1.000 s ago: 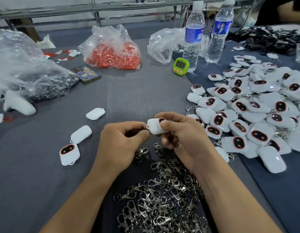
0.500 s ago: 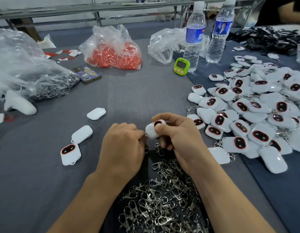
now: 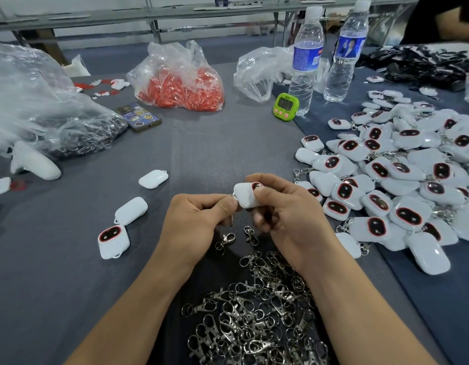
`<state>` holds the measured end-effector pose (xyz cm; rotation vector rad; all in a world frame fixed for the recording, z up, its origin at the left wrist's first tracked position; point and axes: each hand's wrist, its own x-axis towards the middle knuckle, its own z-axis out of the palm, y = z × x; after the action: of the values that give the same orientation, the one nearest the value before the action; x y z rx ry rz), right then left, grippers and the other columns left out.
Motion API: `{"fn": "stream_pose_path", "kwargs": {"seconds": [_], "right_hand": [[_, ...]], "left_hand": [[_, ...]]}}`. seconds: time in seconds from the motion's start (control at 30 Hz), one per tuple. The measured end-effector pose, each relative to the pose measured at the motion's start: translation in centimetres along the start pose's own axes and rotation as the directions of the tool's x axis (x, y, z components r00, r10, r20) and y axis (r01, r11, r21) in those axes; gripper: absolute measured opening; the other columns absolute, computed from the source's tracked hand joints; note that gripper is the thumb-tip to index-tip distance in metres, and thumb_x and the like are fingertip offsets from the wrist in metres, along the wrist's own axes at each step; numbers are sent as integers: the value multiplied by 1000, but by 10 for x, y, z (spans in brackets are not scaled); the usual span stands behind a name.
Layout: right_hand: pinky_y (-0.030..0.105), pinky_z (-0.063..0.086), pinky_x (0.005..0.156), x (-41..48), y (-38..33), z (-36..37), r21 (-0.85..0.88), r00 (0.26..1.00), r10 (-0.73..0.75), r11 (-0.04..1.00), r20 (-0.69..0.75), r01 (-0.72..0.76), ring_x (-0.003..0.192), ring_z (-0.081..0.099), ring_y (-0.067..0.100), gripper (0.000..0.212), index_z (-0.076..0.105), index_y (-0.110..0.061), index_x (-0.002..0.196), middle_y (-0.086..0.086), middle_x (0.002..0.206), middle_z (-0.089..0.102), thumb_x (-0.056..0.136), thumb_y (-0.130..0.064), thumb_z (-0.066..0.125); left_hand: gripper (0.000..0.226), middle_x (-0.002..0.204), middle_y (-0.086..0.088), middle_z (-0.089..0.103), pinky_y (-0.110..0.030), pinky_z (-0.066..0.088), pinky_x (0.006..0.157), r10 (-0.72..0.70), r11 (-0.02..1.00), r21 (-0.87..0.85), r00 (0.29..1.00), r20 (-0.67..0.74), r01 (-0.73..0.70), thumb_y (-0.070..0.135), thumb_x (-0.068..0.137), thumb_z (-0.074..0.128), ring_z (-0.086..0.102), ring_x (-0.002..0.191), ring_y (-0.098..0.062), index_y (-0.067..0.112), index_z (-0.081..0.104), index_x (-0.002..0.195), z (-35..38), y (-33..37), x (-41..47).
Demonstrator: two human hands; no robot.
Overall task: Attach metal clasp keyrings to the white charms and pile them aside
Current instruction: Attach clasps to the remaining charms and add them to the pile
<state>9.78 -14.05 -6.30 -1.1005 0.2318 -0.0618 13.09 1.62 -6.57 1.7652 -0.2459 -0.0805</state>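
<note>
Got one white charm (image 3: 245,198) gripped in my right hand (image 3: 288,214), just beyond the loose keyring heap (image 3: 254,317). My left hand (image 3: 196,222) is touching the charm's left edge, pinching a keyring (image 3: 231,196). The finished pile (image 3: 412,180) sits right of the heap.

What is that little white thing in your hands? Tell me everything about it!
The white charm is small, rounded and glossy, plastic by its look, with a dark oval ringed in red, partly hidden under a thumb. The right hand grips it above the grey table; the left hand pinches a metal ring at its left end.
</note>
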Motion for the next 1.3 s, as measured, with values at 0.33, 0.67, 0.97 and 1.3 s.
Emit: {"fn": "stream_pose_path", "kwargs": {"seconds": [0.33, 0.67, 0.97, 1.3], "right_hand": [[20, 39, 43, 0, 10, 5, -393, 981, -192, 905, -39, 162, 45, 47, 12, 20, 75, -14, 97, 3, 63, 60, 94, 1, 62], [22, 30, 40, 3, 0, 0, 47, 1000, 27, 999, 9, -27, 43, 45, 13, 21, 71, -5, 106, 11, 68, 66, 94, 4, 56], [19, 38, 43, 2, 12, 6, -345, 992, -125, 933, -33, 106, 45, 45, 12, 21, 74, -12, 99, 3, 70, 62, 97, 1, 58], [21, 35, 41, 1, 7, 6, -268, 995, -88, 961, -42, 74, 44, 47, 14, 21, 72, -9, 101, 13, 71, 62, 97, 2, 54]], "left_hand": [[26, 60, 2, 55, -31, 26, 68, 452, 430, 825, 878, 156, -368, 17, 91, 65, 46, 60, -21, 14, 69, 66, 2, -6, -9], [22, 54, 8, 60, -13, 42, 53, 1, 1000, 22, 1000, 31, -2, 23, 92, 72, 48, 50, -3, 34, 82, 76, 4, 2, -1], [32, 51, 0, 53, -33, 27, 64, 453, 362, 859, 873, 178, -363, 24, 81, 66, 46, 52, -24, 17, 60, 50, 3, 2, -13], [17, 62, 7, 63, -29, 41, 60, 206, 851, 503, 977, -58, -149, 29, 92, 68, 56, 64, -14, 27, 76, 78, 8, -5, -9]]}}
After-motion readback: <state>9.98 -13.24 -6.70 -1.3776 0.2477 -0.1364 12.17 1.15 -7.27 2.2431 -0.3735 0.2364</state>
